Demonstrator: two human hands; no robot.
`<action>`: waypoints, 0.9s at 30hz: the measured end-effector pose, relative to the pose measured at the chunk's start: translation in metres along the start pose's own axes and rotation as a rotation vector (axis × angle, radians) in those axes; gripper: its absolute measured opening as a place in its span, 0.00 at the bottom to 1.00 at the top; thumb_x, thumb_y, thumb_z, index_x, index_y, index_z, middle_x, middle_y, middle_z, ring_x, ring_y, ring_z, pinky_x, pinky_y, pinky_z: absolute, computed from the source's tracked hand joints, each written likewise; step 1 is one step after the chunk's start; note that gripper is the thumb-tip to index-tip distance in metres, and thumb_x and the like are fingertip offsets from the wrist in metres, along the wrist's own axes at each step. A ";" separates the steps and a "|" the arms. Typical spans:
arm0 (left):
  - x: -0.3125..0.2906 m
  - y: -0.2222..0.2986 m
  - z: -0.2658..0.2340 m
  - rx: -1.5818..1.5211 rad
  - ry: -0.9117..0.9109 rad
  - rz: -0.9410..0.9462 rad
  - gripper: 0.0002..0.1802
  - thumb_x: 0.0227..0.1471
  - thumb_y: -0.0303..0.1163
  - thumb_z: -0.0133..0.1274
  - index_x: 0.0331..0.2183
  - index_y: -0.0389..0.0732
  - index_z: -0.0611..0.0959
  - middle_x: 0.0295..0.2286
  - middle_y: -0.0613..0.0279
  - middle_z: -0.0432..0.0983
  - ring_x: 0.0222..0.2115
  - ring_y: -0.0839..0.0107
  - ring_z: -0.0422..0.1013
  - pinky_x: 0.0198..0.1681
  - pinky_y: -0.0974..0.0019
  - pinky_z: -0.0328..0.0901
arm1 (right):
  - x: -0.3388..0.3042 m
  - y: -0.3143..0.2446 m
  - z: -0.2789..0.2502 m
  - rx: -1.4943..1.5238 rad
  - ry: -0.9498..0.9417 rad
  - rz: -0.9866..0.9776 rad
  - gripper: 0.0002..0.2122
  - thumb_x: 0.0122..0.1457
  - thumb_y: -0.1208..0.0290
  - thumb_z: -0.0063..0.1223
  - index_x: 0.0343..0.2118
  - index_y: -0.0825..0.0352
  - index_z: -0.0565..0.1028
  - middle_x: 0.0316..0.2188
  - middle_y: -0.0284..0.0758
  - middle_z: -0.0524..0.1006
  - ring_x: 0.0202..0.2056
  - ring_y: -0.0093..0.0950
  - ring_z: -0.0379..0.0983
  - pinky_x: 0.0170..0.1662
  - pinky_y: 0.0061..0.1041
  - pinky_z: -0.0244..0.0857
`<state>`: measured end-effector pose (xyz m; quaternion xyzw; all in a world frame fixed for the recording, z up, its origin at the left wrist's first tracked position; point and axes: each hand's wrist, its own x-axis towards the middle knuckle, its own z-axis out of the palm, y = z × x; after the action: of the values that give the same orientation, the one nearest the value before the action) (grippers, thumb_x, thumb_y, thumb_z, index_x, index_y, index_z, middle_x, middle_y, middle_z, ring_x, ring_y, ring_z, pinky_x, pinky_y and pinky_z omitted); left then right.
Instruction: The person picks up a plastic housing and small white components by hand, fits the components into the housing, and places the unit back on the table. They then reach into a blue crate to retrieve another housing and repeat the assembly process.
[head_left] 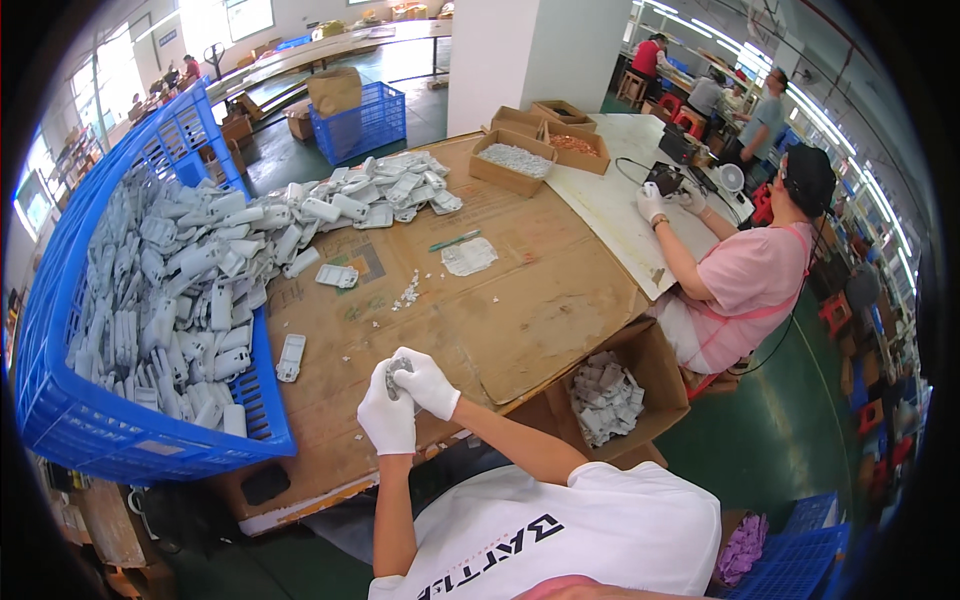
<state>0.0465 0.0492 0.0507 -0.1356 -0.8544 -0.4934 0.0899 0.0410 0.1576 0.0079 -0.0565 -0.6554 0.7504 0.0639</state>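
Observation:
Both my hands wear white gloves and meet above the near edge of the cardboard-covered table [470, 335]. My left hand [386, 412] is closed around a small grey-white plastic part [396, 380], mostly covered by the fingers. From the right, my right hand [430, 384] grips the same part with bent fingers. One white plastic casing [291, 358] lies on the cardboard to the left of my hands, and another casing [337, 276] sits farther off. Small white scraps [408, 291] are scattered beyond my hands, near a white sheet-like piece [469, 257] and a green pen-like tool [455, 240].
A tipped blue crate [150, 455] spills a large heap of white casings [185, 290] onto the table's left. Small cardboard boxes [510, 165] stand at the far right. A carton of white parts [606, 398] sits below the right edge. A gloved co-worker [750, 270] sits at right.

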 end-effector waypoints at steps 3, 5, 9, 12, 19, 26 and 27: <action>0.012 -0.005 0.005 -0.013 -0.067 -0.087 0.21 0.47 0.23 0.55 0.46 0.41 0.81 0.36 0.48 0.81 0.37 0.54 0.79 0.40 0.60 0.72 | 0.005 0.006 -0.011 0.027 0.017 -0.063 0.13 0.56 0.78 0.49 0.45 0.69 0.71 0.37 0.34 0.74 0.40 0.21 0.70 0.45 0.23 0.67; 0.023 -0.013 0.009 0.033 -0.070 -0.028 0.23 0.45 0.23 0.54 0.47 0.42 0.80 0.37 0.46 0.81 0.39 0.52 0.78 0.42 0.58 0.71 | 0.007 0.014 -0.028 0.069 0.063 -0.133 0.23 0.58 0.74 0.52 0.58 0.68 0.64 0.49 0.40 0.73 0.50 0.27 0.71 0.53 0.27 0.67; 0.046 -0.030 0.017 0.025 -0.110 -0.146 0.26 0.43 0.27 0.54 0.49 0.42 0.79 0.38 0.46 0.81 0.41 0.51 0.78 0.45 0.56 0.71 | -0.027 -0.029 -0.033 -0.706 0.207 -0.407 0.24 0.52 0.71 0.60 0.53 0.63 0.69 0.50 0.39 0.73 0.51 0.35 0.72 0.54 0.31 0.67; 0.058 -0.021 0.037 -0.048 -0.234 -0.105 0.28 0.43 0.31 0.58 0.50 0.40 0.78 0.40 0.46 0.81 0.43 0.54 0.78 0.47 0.59 0.70 | -0.035 -0.017 -0.038 -1.112 0.208 -0.493 0.19 0.48 0.66 0.64 0.43 0.59 0.72 0.41 0.38 0.75 0.40 0.37 0.75 0.42 0.34 0.71; 0.061 -0.003 0.070 -0.860 -0.609 -0.421 0.39 0.54 0.27 0.54 0.64 0.32 0.58 0.52 0.44 0.73 0.45 0.61 0.75 0.45 0.65 0.72 | -0.019 -0.026 -0.116 -1.038 0.114 -0.414 0.15 0.50 0.65 0.63 0.39 0.61 0.74 0.35 0.39 0.74 0.38 0.40 0.74 0.42 0.37 0.71; 0.034 -0.010 0.030 -0.637 -0.399 -0.268 0.18 0.56 0.24 0.50 0.49 0.33 0.77 0.39 0.52 0.81 0.36 0.71 0.77 0.39 0.69 0.72 | 0.041 -0.041 -0.321 -1.542 0.645 -0.400 0.23 0.52 0.72 0.57 0.53 0.68 0.73 0.57 0.44 0.71 0.57 0.41 0.67 0.62 0.34 0.60; 0.027 -0.005 0.022 -0.616 -0.437 -0.304 0.15 0.56 0.24 0.50 0.46 0.33 0.79 0.36 0.54 0.81 0.34 0.73 0.77 0.36 0.70 0.72 | 0.043 -0.037 -0.368 -1.700 0.800 -0.379 0.19 0.53 0.71 0.57 0.49 0.68 0.75 0.52 0.45 0.73 0.56 0.41 0.68 0.59 0.34 0.63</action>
<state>0.0189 0.0693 0.0433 -0.1302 -0.6758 -0.6936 -0.2126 0.0613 0.5294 -0.0052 -0.2290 -0.9088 -0.0737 0.3409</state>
